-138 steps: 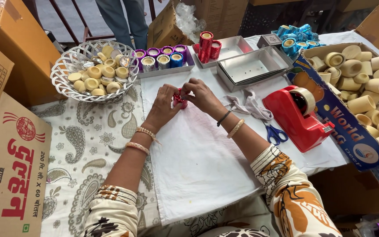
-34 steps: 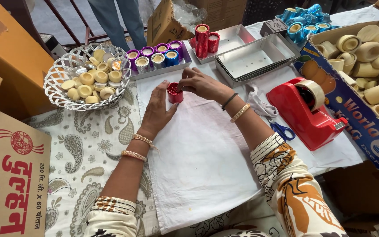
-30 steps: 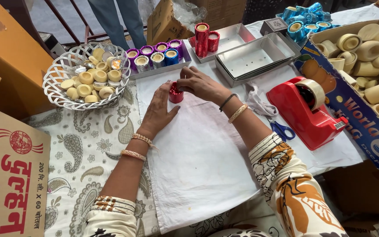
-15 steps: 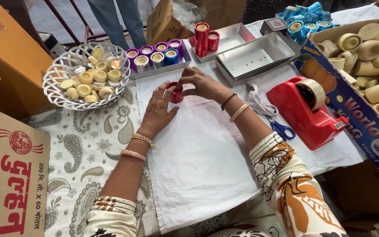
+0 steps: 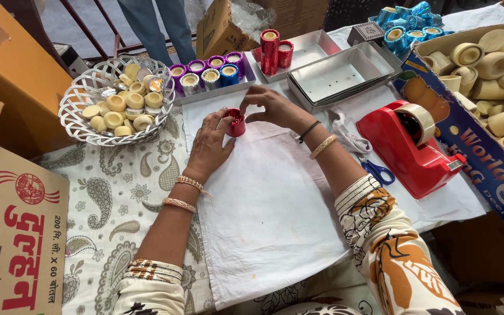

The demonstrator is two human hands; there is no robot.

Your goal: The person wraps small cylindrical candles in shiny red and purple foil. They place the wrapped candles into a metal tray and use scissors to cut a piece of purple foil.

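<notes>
Small red foil-wrapped cup (image 5: 235, 122), shiny, upright, left hand (image 5: 210, 146) pinching it, right hand (image 5: 272, 106) fingertips touching

Glossy red foil wraps the cup (image 5: 235, 122), on matt white cloth (image 5: 275, 216) beside a shiny metal wire basket (image 5: 77, 111) and glossy red plastic dispenser (image 5: 409, 151).

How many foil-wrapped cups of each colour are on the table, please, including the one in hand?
Red foil-wrapped cups: 3 (tall, short, and one between left hand and right hand at)
Purple foil cups: 4
Silver foil cups: 2
Blue foil cup: 1
Turquoise foil cups: about 5
Total: about 15
</notes>
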